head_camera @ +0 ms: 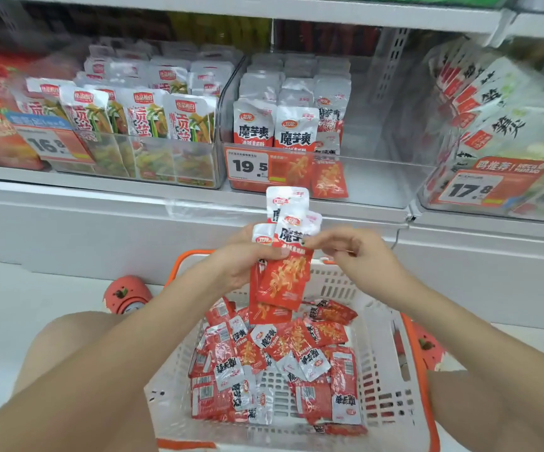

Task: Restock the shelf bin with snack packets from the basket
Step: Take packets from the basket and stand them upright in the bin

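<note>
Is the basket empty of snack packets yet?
No, many red and white snack packets lie loose in the basket, below the small stack gripped in the left hand.

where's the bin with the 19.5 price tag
In the head view, the bin sits on the shelf, centre frame, directly above the basket, right of the green-packet bin.

The basket [391, 370] sits low and centre, below the shelf [101, 190], with loose snack packets [273, 363] heaped inside it. Above the basket, both hands meet — the left hand [247, 265] holds a fanned bunch of packets [280, 256], the right hand [355, 256] touching its right edge. Behind and above, the shelf bin [378, 181] holds upright packets along its left side. A fuller bin [153, 158] stands just left of it; another — blurred, probably bagged goods — lies to the right [492, 190].
</note>
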The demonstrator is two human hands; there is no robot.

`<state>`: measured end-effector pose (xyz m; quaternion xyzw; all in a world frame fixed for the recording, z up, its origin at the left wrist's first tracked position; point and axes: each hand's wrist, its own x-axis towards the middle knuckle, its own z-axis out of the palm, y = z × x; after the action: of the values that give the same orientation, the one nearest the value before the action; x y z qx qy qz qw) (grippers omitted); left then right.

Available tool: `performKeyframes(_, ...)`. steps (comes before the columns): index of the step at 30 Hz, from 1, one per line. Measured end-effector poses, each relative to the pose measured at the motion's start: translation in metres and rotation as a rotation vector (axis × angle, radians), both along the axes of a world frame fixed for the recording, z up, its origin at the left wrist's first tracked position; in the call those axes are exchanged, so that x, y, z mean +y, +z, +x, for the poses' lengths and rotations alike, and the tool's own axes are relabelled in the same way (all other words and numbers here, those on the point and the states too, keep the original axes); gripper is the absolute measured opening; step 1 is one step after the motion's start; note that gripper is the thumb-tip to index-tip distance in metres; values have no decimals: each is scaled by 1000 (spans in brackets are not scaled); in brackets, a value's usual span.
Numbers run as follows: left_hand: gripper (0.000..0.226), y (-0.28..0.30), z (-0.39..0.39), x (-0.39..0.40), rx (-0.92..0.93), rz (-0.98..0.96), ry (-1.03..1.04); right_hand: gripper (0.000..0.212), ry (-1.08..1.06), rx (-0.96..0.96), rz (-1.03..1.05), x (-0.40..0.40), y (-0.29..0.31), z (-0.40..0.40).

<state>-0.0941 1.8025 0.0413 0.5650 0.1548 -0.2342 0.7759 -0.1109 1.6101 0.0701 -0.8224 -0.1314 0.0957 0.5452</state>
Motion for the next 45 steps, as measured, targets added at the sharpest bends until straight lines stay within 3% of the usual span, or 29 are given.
performKeyframes(2,51,-3,2,0,-14,39,64,26,-238,88,153,7,-4,5)
performKeyframes(3,52,-3,3,-2,-9,35,96,26,-302,187,174,11,-5,7)
performKeyframes(5,52,1,5,-4,-23,2,141,46,-290,404,165,18,-12,8)
performKeyframes(7,46,7,8,-7,-63,-32,146,49,-232,499,214,24,-18,8)
performKeyframes(10,57,19,9,-7,-33,-82,143,31,-183,439,268,32,-18,8)
performKeyframes(13,71,27,5,1,-65,-159,126,29,-146,421,327,34,-15,10)
performKeyframes(15,61,31,-1,4,-180,-97,24,33,-93,412,348,34,-12,8)
performKeyframes(19,26,29,-14,1,-403,233,-97,36,-24,378,291,37,-9,-3)
performKeyframes(23,23,27,-19,-4,-365,112,3,26,-171,370,303,42,-12,-18)
performKeyframes(26,25,29,-12,0,-350,15,153,40,-225,603,338,42,-17,-25)
performKeyframes(30,24,26,-14,0,-270,-9,160,60,-169,949,724,49,-11,-26)
performKeyframes(35,29,25,-23,-10,-249,-15,27,62,-213,907,1003,54,1,-22)
performKeyframes(38,28,24,-26,-13,-243,1,63,57,-140,857,937,52,1,-23)
performKeyframes(42,28,22,-29,-12,-200,56,88,55,-37,637,509,50,0,-20)
performKeyframes(45,30,25,-33,-5,-192,95,-104,61,-124,473,367,44,4,-9)
